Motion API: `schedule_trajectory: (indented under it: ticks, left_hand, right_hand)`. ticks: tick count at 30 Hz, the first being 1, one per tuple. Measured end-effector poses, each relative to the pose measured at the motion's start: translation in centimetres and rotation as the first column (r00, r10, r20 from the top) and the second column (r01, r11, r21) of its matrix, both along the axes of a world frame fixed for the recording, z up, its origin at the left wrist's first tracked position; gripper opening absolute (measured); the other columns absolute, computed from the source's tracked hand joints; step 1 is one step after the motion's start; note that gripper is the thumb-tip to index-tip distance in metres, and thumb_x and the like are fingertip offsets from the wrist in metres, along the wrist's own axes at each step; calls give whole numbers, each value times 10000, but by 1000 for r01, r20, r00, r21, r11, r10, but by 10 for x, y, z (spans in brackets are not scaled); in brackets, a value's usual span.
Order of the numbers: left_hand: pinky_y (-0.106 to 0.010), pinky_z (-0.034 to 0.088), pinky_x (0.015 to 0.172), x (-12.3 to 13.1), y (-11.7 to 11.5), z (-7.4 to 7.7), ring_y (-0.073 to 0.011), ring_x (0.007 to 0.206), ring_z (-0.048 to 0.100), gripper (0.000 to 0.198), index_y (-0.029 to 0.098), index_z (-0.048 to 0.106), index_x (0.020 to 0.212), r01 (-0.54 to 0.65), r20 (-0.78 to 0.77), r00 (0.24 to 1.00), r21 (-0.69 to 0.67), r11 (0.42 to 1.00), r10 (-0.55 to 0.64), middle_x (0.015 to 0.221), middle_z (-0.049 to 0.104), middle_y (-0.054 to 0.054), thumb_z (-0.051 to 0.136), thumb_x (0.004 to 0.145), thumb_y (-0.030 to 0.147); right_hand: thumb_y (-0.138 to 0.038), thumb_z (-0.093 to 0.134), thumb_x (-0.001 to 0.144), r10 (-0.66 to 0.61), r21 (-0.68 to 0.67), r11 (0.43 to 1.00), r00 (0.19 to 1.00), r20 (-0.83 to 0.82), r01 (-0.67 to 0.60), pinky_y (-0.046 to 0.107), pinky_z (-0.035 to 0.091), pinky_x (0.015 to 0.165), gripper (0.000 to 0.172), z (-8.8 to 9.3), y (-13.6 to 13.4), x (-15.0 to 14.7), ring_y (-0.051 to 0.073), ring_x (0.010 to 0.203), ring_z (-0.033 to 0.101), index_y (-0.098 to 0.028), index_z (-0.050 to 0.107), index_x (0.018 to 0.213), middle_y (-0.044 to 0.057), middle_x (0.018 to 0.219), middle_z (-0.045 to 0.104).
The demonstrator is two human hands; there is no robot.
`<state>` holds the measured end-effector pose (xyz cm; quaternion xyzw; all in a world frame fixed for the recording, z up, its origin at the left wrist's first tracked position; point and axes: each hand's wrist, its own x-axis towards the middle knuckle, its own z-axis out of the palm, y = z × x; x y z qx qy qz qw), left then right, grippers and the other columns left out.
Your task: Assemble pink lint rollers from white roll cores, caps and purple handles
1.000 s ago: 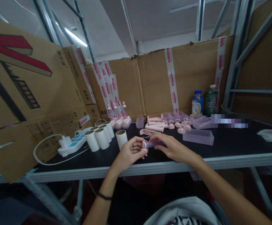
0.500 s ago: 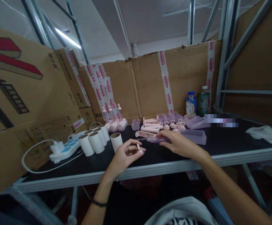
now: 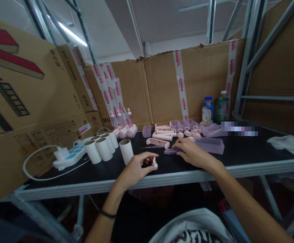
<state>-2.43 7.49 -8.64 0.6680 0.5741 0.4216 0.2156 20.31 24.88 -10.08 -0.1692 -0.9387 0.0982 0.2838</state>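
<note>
The left hand (image 3: 137, 167) pinches a small pale-pink plastic cap (image 3: 154, 164) just above the black counter (image 3: 238, 157), while the right hand (image 3: 192, 154) rests curled fingers (image 3: 181, 149) on a translucent purple plastic tube (image 3: 170, 152) lying there, grip unclear.

Black worktop (image 3: 213, 162); pale-pink piece (image 3: 154, 164) near front edge, lilac see-thru tube (image 3: 171, 151) mid; white rolls (image 3: 103, 148) left; brown cardboard (image 3: 157, 87) w/ white-red tape (image 3: 181, 84) at back edge.
</note>
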Motion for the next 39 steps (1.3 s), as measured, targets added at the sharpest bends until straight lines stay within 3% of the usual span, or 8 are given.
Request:
schedule_trajectory:
  ticks: [12,18,21,23,25,27,33,39]
  left_hand:
    - [-300,425,929,5,-2,5,-171,980,552,523,213,593,1390,0,-142,990,110,994,16,1283,601,-53,653,871,190]
    - [-276,442,899,9,-26,32,-158,980,586,392,241,632,1345,-25,-183,981,243,970,71,1180,635,-43,636,953,229]
    - [-280,455,857,1,-43,51,-162,939,599,312,247,673,1272,-127,-105,977,424,897,188,1142,676,-38,679,961,281]
    - [-283,464,862,-12,-49,58,-176,970,617,283,222,690,1218,-229,-20,957,563,794,290,1138,693,-52,710,946,296]
    - [-282,470,855,-30,-49,59,-196,1043,623,334,211,683,1210,-331,34,913,647,687,407,1177,688,-64,761,907,328]
    - [-286,476,852,-50,-43,54,-219,1137,605,469,222,642,1264,-404,57,873,640,654,484,1260,654,-73,807,857,386]
    - [-357,471,978,-85,-22,24,-265,1252,561,698,207,557,1332,-407,190,912,312,859,363,1313,621,-109,848,780,521]
    - [-332,471,924,-84,-16,13,-250,1096,618,569,174,612,1198,-327,192,939,247,912,285,1155,676,-83,829,800,516]
  right_hand:
    - [-92,627,919,42,15,999,999,-5,-42,466,438,1101,364,-9,5,-4,302,1226,572,-173,630,1273,139,1283,593]
    - [-95,636,918,51,18,999,998,-25,-50,463,449,1088,354,-5,2,-3,298,1217,572,-177,641,1263,133,1271,608]
    - [-87,642,918,39,11,999,999,-30,-39,477,453,1077,338,-3,-1,-2,308,1203,575,-165,645,1247,135,1253,614]
    - [-78,651,914,37,7,999,999,-36,-37,480,457,1067,322,-2,-3,-3,312,1186,582,-156,649,1226,134,1238,619]
    - [-71,653,916,44,7,999,998,-49,-44,470,457,1067,309,0,-5,-4,304,1180,587,-166,653,1210,124,1244,620]
    - [-74,653,924,54,11,998,996,-64,-54,459,459,1065,291,1,-7,-5,295,1179,588,-180,658,1195,113,1250,621]
    - [-115,643,961,74,41,997,990,-120,-70,434,468,1060,229,7,-18,-10,272,1163,592,-174,653,1182,105,1208,634]
    - [-79,651,943,53,58,997,988,-146,-45,466,480,1038,215,8,-21,-13,297,1147,599,-152,671,1144,125,1185,648]
